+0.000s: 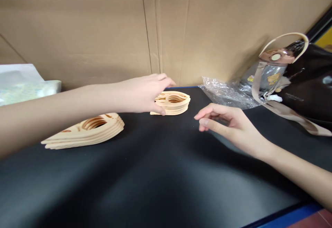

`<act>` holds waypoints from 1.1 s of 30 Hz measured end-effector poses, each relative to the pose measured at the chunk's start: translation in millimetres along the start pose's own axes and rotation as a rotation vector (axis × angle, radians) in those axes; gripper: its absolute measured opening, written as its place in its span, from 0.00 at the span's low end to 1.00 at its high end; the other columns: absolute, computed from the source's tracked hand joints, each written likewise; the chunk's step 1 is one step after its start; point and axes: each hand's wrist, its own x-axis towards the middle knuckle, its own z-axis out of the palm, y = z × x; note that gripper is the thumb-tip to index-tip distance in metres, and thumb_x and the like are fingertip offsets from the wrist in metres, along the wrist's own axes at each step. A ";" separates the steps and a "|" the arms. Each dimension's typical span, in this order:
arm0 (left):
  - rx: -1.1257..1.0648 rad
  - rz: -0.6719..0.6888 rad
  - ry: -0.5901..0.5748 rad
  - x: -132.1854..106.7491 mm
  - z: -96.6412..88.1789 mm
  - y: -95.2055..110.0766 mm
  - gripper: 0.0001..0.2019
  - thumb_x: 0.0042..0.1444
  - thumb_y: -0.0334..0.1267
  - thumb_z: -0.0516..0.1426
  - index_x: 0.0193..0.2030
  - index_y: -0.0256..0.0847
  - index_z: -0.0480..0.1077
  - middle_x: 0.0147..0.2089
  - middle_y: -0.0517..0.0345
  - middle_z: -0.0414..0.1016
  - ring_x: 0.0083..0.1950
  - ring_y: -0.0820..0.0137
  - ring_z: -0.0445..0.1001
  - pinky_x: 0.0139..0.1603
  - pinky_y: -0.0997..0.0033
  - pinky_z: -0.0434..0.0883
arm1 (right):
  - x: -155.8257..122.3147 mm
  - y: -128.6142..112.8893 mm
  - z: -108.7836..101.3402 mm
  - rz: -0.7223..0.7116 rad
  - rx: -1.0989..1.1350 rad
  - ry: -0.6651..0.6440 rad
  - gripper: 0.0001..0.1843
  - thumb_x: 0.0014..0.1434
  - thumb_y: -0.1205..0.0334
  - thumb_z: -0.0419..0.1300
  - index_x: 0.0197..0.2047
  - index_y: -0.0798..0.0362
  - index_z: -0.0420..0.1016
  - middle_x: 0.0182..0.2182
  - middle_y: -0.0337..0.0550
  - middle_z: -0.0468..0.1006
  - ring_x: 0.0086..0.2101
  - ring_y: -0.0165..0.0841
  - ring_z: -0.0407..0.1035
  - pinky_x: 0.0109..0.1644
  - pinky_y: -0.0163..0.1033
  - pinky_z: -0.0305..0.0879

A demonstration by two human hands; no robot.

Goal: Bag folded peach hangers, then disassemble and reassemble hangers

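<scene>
Tabletop: one, black with a blue rim (155,186), carrying everything below.
Right hand: one (228,120), over the tabletop's right half, fingers loosely curled with a gap inside, holding nothing.
Near stack: one pile of pale, leaf-shaped wooden pieces with cut-out holes (83,138), towards the tabletop's left edge; about five layers, the exact count unclear.
Left hand: one (145,93), fingers and thumb spread apart about the far stack's left end; cannot tell whether they press on it.
Far stack: one similar pale wooden pile (173,109), near the middle of the tabletop's far edge; its layers are too fine to count.
Stacking: apparently well along, two piles made and roughly aligned; what is left cannot be told.
Far right corner: one clear crinkled plastic wrapper (223,93), one strapped drinking bottle (275,72), one dark bag (306,86).
</scene>
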 end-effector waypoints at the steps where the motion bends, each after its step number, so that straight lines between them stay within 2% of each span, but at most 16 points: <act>1: -0.015 -0.073 0.023 -8.9 2.5 -4.3 0.40 0.49 0.54 0.60 0.68 0.44 0.56 0.66 0.49 0.63 0.61 0.55 0.67 0.50 0.67 0.65 | 3.1 3.1 -1.2 -0.006 -0.056 0.020 0.09 0.65 0.54 0.60 0.43 0.49 0.76 0.35 0.41 0.79 0.36 0.33 0.73 0.41 0.38 0.68; 4: -0.054 -0.221 0.025 -26.6 12.1 -17.2 0.42 0.47 0.59 0.60 0.67 0.44 0.57 0.65 0.49 0.66 0.61 0.54 0.68 0.51 0.64 0.67 | 18.4 16.5 -5.3 -0.012 -0.225 0.053 0.14 0.63 0.53 0.61 0.50 0.47 0.72 0.49 0.44 0.76 0.47 0.38 0.71 0.49 0.44 0.69; 7: -0.037 -0.294 -0.050 -27.9 18.0 -23.5 0.36 0.46 0.60 0.60 0.60 0.44 0.64 0.59 0.48 0.72 0.57 0.53 0.71 0.49 0.62 0.67 | 39.5 29.3 -9.0 -0.103 -0.444 -0.002 0.23 0.60 0.52 0.64 0.56 0.47 0.68 0.56 0.48 0.70 0.55 0.43 0.66 0.57 0.51 0.65; 10: 0.018 -0.308 -0.123 -20.1 18.1 -20.9 0.27 0.47 0.60 0.60 0.49 0.44 0.71 0.50 0.50 0.77 0.51 0.54 0.74 0.41 0.65 0.66 | 59.4 34.0 -8.6 -0.238 -0.649 -0.053 0.21 0.60 0.53 0.64 0.54 0.51 0.71 0.60 0.55 0.65 0.59 0.47 0.61 0.64 0.54 0.59; 13: 0.034 -0.253 -0.165 -11.8 18.3 -16.4 0.19 0.49 0.58 0.60 0.35 0.44 0.71 0.37 0.54 0.78 0.37 0.59 0.75 0.31 0.67 0.61 | 72.7 32.0 -2.9 -0.271 -0.753 -0.084 0.18 0.60 0.52 0.65 0.50 0.52 0.75 0.64 0.56 0.61 0.61 0.51 0.59 0.65 0.57 0.56; 17: -0.019 -0.202 -0.169 -2.5 22.2 -17.8 0.17 0.49 0.54 0.61 0.25 0.43 0.65 0.26 0.58 0.72 0.26 0.66 0.68 0.27 0.67 0.55 | 80.5 28.7 5.8 -0.211 -0.768 -0.155 0.18 0.59 0.50 0.66 0.49 0.52 0.78 0.67 0.56 0.57 0.62 0.55 0.58 0.64 0.61 0.56; 20: -0.037 -0.144 -0.159 3.0 23.2 -21.7 0.16 0.49 0.50 0.61 0.21 0.43 0.63 0.21 0.61 0.65 0.23 0.68 0.63 0.25 0.67 0.54 | 82.6 29.4 8.3 -0.232 -0.710 -0.220 0.15 0.60 0.56 0.65 0.49 0.51 0.79 0.64 0.55 0.61 0.63 0.51 0.58 0.65 0.58 0.58; 26: -0.062 -0.099 -0.178 5.3 19.7 -21.4 0.14 0.50 0.47 0.60 0.21 0.43 0.64 0.20 0.61 0.65 0.22 0.68 0.62 0.25 0.67 0.54 | 82.6 34.7 6.9 -0.272 -0.617 -0.254 0.09 0.63 0.61 0.62 0.46 0.51 0.79 0.61 0.51 0.63 0.61 0.44 0.62 0.64 0.50 0.62; 33: 0.001 -0.099 -0.189 4.2 22.9 -19.1 0.14 0.49 0.47 0.61 0.23 0.43 0.63 0.22 0.59 0.67 0.22 0.68 0.64 0.24 0.67 0.55 | 82.4 36.3 7.4 -0.290 -0.580 -0.272 0.09 0.61 0.62 0.65 0.45 0.52 0.78 0.60 0.52 0.64 0.60 0.45 0.62 0.63 0.51 0.63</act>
